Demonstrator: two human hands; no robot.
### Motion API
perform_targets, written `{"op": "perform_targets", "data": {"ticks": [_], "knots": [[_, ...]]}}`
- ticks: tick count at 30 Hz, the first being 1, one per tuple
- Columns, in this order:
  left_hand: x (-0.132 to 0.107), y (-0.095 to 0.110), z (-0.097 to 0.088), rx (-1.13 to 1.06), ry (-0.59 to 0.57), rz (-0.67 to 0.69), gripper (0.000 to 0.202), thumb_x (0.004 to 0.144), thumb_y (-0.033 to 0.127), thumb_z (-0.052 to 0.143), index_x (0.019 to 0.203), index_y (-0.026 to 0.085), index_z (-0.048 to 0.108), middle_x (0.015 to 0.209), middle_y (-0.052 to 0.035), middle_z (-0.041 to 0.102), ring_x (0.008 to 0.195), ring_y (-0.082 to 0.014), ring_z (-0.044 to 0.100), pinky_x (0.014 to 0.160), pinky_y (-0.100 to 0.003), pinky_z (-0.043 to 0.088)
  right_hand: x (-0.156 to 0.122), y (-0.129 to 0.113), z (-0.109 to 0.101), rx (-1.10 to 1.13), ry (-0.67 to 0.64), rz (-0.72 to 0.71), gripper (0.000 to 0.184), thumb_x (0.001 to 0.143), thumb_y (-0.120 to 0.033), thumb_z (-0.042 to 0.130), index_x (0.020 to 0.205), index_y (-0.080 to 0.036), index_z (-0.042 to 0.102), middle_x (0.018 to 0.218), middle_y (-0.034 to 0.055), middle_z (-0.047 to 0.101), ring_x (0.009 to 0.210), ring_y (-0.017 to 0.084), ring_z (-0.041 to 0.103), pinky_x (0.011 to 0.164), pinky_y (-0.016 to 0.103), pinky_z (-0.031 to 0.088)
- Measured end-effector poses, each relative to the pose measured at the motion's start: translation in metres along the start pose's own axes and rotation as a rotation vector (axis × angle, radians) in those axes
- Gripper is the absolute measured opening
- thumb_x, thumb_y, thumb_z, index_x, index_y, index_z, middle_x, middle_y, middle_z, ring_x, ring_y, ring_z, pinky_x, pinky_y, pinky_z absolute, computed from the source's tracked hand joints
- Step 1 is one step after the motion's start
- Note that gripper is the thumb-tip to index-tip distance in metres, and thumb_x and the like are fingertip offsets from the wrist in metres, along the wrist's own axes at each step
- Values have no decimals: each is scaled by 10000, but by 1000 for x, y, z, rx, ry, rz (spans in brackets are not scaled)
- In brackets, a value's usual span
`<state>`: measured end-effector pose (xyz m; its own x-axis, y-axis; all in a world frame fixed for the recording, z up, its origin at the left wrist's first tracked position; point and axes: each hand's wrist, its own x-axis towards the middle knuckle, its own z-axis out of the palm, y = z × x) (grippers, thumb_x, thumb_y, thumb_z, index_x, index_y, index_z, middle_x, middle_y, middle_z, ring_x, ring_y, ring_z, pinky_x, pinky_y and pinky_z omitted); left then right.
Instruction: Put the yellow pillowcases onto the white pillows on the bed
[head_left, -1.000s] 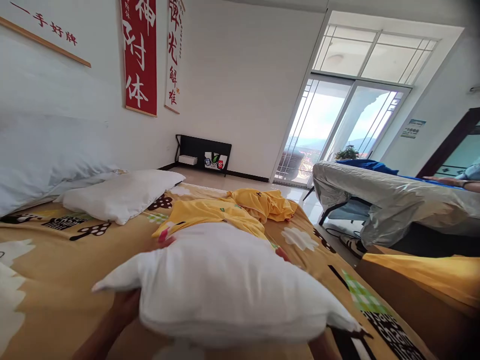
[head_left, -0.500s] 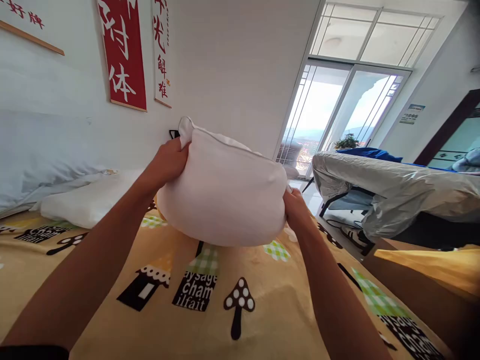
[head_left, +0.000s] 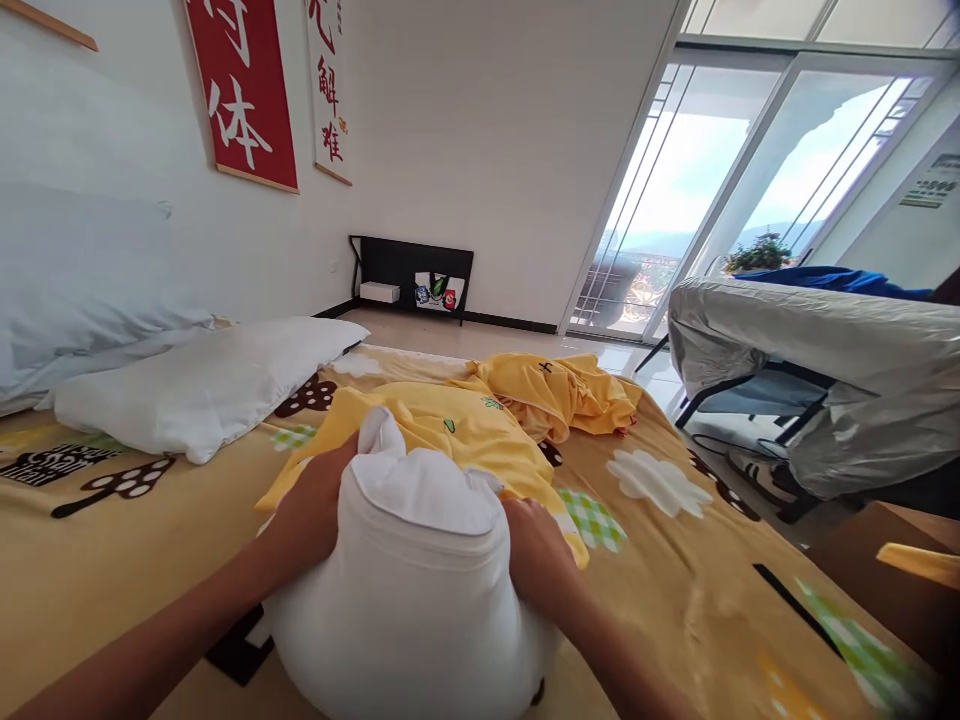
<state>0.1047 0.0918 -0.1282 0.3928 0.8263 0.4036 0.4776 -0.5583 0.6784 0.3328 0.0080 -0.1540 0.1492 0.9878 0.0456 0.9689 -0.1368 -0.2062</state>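
A plump white pillow (head_left: 420, 620) stands in front of me over the bed, its upper end drawn in and folded between my hands. My left hand (head_left: 319, 500) is closed on its left upper corner, some fingers hidden. On the opposite side, my right hand (head_left: 536, 545) grips the right upper corner. Just beyond the pillow, a yellow cloth (head_left: 457, 425) with small green prints lies spread out. Farther back is a second, crumpled yellow cloth (head_left: 562, 390).
Patterned tan bedding (head_left: 697, 620) lies under everything. Another white pillow (head_left: 210, 385) rests at left, near the wall. On the right are a plastic-covered piece of furniture (head_left: 825, 330) and a cardboard box (head_left: 877, 550). A low black shelf (head_left: 405, 265) stands by the far wall.
Both hands have brought the pillow down and closer to me, and moved nearer each other, bunching its top. The yellow cloths behind it have come into view.
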Motion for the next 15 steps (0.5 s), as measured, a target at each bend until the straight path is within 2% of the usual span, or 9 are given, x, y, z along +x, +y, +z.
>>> {"op": "perform_targets", "data": {"ticks": [2,4,6,8,11,13,15], "knots": [[-2,26,-5,-121,112,-14,302,805,429,396,915,214,577,755,-23,621,662,-190,502,596,-279,397,-7,0,-5,-12,-28,-37,210,796,-160,471,677,-188,641,776,109,685,699,205,601,554,288,239],[-7,48,-6,-179,143,37,347,834,437,353,999,222,570,785,-22,609,691,-187,500,628,-285,399,-15,1,-5,-10,-20,-61,167,789,-209,515,679,-200,641,765,103,684,687,215,600,552,288,249],[-13,62,-3,-208,33,144,407,871,483,291,984,218,579,837,-41,613,757,-197,516,694,-303,405,-23,2,0,12,15,-77,139,772,-235,548,662,-205,629,752,97,678,667,209,589,555,285,270],[-15,68,3,-238,-150,242,498,901,536,204,901,201,572,865,-56,608,805,-204,517,745,-315,400,-30,8,7,70,40,-96,168,757,-269,564,608,-199,592,704,86,660,629,186,562,554,276,296],[-9,66,14,-218,-394,242,451,905,548,259,769,186,491,750,-17,547,716,-166,472,677,-284,363,-42,24,23,300,109,-157,305,778,-388,526,536,-201,515,567,44,585,551,155,498,529,262,338],[-5,59,22,-203,-463,190,378,893,501,351,701,183,423,684,13,477,666,-140,423,628,-262,316,-53,36,38,522,319,-157,394,827,-493,429,563,-215,522,544,33,559,538,160,485,511,267,378],[-5,50,29,-229,-499,183,370,882,461,381,641,182,351,639,28,399,634,-123,371,601,-257,273,-68,44,51,654,541,-112,452,860,-565,355,655,-233,582,601,48,589,583,188,521,525,296,431]]}}
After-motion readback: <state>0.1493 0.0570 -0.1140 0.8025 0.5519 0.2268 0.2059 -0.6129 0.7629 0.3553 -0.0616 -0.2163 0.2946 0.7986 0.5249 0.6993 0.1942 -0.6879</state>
